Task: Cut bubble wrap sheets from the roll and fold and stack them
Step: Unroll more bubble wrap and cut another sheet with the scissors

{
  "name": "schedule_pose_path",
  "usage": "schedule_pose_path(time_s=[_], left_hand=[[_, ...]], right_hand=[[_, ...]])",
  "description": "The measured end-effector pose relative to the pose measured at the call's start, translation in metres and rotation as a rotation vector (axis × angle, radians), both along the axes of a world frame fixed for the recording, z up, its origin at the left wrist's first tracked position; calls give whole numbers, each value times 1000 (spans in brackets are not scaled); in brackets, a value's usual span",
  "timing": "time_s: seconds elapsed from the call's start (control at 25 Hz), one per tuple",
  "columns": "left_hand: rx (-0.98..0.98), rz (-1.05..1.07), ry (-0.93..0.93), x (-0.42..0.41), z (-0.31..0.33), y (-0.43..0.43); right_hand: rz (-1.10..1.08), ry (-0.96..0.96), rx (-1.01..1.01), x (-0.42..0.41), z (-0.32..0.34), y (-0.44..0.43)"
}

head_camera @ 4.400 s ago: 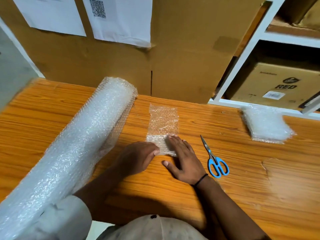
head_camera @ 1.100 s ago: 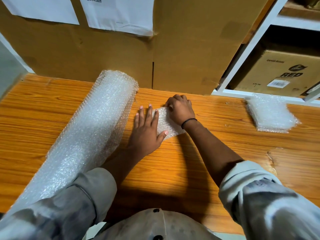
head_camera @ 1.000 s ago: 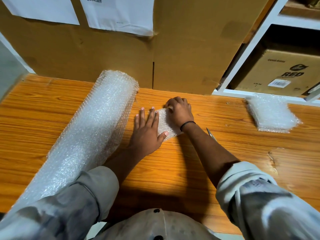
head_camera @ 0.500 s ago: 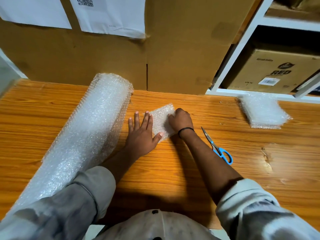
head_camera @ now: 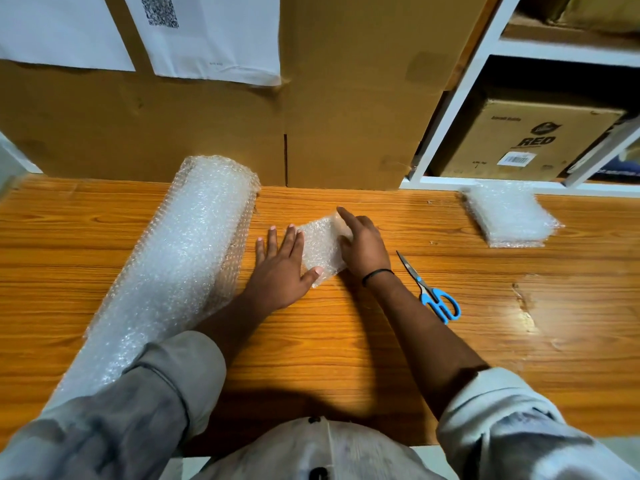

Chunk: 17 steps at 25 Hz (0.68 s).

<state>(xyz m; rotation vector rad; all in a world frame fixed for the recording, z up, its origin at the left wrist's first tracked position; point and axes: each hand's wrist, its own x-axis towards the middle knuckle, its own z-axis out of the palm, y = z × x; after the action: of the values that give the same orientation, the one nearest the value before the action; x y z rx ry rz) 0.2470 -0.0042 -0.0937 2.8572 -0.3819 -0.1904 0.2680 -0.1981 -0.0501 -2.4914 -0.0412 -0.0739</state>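
Observation:
A small folded piece of bubble wrap [head_camera: 320, 245] lies on the wooden table [head_camera: 346, 341] between my hands. My left hand [head_camera: 282, 268] lies flat, fingers straight, its thumb pressing the piece's near left corner. My right hand [head_camera: 362, 245] rests on the right side of the piece with its fingers over the far edge, partly seen through the plastic. The big bubble wrap roll [head_camera: 180, 261] lies diagonally at the left. A stack of folded sheets [head_camera: 509, 216] sits at the far right.
Blue-handled scissors [head_camera: 433, 292] lie shut just right of my right forearm. Cardboard boxes [head_camera: 214, 133] with taped papers stand along the table's far edge. A white shelf [head_camera: 460, 84] with a printed box is at the back right.
The long sheet has been folded into a small pad. In the last second my right hand drew back from the far edge and now lies over the pad's right side; the left stays flat.

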Motion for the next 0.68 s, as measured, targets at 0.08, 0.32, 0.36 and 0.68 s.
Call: schedule_pose_path(time_s=[0.08,0.32,0.36,0.68], left_hand=[[-95,-7,13,-1,5,-3],[-313,-40,24,2,22,-27],[-357,-45,29,5,24,-34],[-691,39,44,31,46,-118]], right_hand=[[-2,-57,-15,-2,-2,-3],[-159,-227,53,-12,0,-17],[-189,-264,79,-15,1,-22],[-351,-361,265,-16,15,-94]])
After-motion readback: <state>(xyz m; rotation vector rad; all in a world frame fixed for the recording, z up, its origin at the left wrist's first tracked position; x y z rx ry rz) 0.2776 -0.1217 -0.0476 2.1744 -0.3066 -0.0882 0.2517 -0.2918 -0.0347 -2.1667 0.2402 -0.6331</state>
